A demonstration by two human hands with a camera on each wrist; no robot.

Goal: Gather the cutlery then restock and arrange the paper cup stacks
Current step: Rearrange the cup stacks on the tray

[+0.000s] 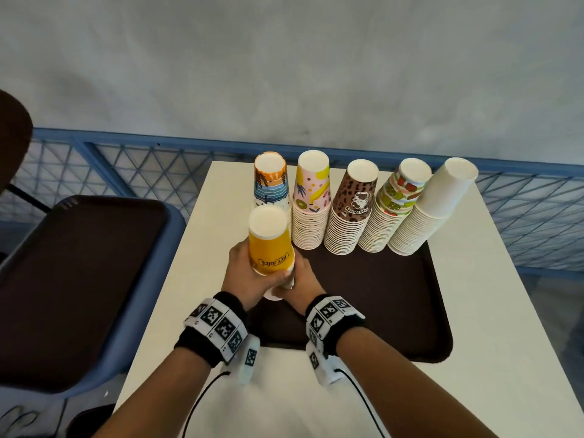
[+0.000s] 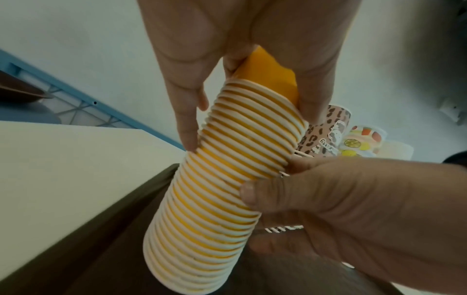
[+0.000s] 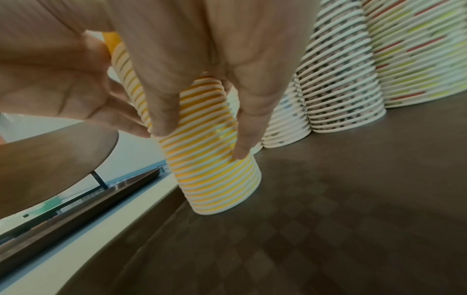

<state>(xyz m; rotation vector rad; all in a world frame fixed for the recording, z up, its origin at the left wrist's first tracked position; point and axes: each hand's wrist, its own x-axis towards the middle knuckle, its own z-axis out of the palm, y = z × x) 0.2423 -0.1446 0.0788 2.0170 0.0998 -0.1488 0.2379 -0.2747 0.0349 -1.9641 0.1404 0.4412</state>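
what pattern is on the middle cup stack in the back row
Brown leopard spots with a small cartoon figure on the middle cup stack, clearest in the head view.

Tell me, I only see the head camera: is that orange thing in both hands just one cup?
Observer: No; the left wrist view shows a yellow cup stack, many nested rims.
Operator: Is it set down?
Observer: The right wrist view shows its lowest rim seemingly on the brown tray.
Operator: And the right hand's grip?
Observer: The right hand lays its fingers lengthwise down the rims.
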